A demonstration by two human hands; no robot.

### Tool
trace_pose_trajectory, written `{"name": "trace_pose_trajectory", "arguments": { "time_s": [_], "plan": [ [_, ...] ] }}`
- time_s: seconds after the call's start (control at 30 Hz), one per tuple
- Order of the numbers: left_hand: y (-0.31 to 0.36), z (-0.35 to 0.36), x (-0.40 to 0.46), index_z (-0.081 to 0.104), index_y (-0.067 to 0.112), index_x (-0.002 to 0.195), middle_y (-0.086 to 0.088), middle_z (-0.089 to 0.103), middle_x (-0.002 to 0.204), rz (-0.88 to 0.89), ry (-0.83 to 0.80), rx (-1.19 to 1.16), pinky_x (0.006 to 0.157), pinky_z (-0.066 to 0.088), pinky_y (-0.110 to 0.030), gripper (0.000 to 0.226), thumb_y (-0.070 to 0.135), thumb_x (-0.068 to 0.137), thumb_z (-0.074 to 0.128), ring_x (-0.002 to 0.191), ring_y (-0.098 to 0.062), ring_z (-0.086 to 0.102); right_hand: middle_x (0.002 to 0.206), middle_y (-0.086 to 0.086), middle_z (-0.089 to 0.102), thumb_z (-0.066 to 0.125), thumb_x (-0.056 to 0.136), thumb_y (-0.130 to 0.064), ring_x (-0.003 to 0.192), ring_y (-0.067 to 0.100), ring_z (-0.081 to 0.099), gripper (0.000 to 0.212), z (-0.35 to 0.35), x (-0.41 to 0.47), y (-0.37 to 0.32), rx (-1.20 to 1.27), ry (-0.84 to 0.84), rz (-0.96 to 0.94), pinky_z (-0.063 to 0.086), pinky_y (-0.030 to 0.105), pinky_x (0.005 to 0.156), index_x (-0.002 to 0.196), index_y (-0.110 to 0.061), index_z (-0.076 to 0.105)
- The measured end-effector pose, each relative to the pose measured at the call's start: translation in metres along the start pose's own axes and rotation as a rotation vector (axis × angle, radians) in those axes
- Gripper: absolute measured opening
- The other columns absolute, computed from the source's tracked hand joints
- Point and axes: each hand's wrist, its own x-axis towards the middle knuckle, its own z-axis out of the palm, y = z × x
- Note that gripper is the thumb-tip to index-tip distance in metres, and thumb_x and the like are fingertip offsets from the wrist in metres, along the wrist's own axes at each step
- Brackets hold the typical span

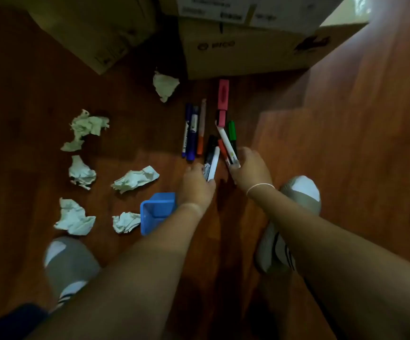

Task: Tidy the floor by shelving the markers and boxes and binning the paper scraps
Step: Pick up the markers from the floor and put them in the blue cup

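- Head view: both bare forearms are reaching forward and down over the reddish-brown wooden floor.
- The left hand is gripping two black-and-white markers.
- The right hand is clutching several white, red and green markers.
- Blue, purple and orange loose markers are lying just left of them.

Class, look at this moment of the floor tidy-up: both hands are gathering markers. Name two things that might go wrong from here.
1. The right hand grips several markers fanned at different angles; one may slip out when lifted.
2. The blue cup sits right beside the left hand's wrist, so a pull back could knock it into the crumpled paper scrap next to it.
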Motion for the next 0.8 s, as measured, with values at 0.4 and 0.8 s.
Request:
{"name": "trace_pose_trajectory", "arguments": {
  "time_s": [0.4, 0.8],
  "plan": [
    [-0.005, 0.035, 0.035, 0.044, 0.009, 0.124, -0.015, 0.049, 0.127, -0.073, 0.070, -0.042, 0.093, 0.050, -0.043, 0.038, 0.008, 0.088, 0.057, 0.115, -0.031, 0.053, 0.121, 0.019, 0.050, 0.066, 0.079, -0.011, 0.106, 0.037, 0.054, 0.044, 0.022, 0.041, -0.004, -0.018, 0.117, 0.081, 0.047, 0.037, 0.081, 0.116, -0.002, 0.045],
    [-0.014, 0.015, 0.025, 0.044, 0.017, 0.126, -0.014, 0.059, 0.103, -0.053, -0.100, -0.280, 0.052, 0.040, -0.026, 0.037, 0.016, 0.089, 0.043, 0.070, -0.016, 0.055, 0.106, 0.018, 0.064, 0.052, 0.080, -0.015, 0.093, 0.037, 0.061, 0.031, 0.012, 0.032, 0.012, 0.256, 0.135, 0.333, 0.043, 0.031, 0.070, 0.110, -0.007, 0.056]
  ]
}}
